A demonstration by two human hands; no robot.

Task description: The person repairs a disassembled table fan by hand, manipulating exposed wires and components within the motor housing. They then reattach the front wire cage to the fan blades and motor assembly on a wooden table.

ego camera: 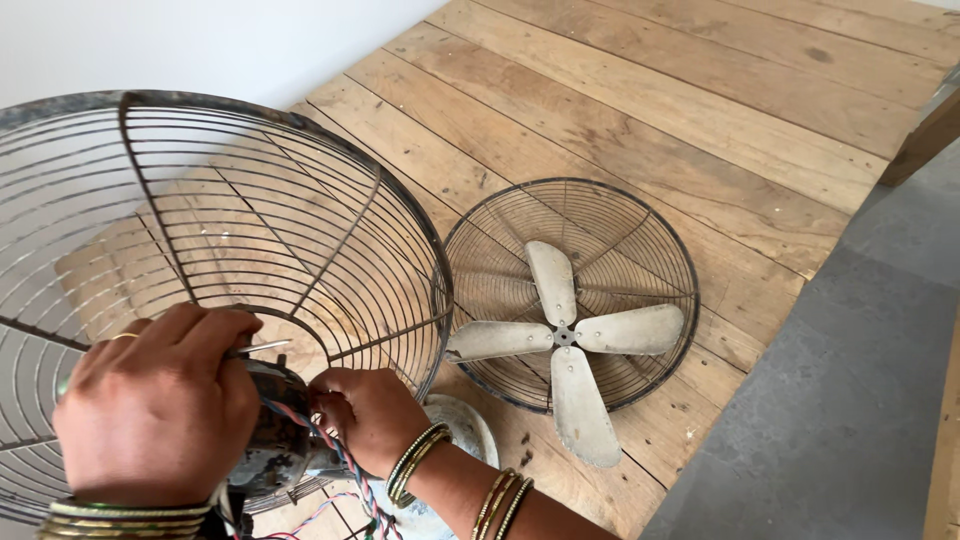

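Note:
My left hand (155, 405) grips the dark fan motor (272, 440) from above, at the hub of a large wire rear guard (250, 190) that tilts up toward me. My right hand (368, 412) holds the motor's right side, fingers by the twisted red, blue and white wires (345, 470). A thin metal shaft (262, 347) sticks out near my left thumb. Both wrists wear green and gold bangles. On the wooden table (650, 110) to the right lies a second wire guard (572, 290) with a pale four-blade fan blade (565, 340) resting on it.
A round pale fan base (462, 425) shows under my right wrist. The plank table ends at a front-right edge, with grey floor (850, 400) beyond. A white wall (200, 40) runs along the far left side.

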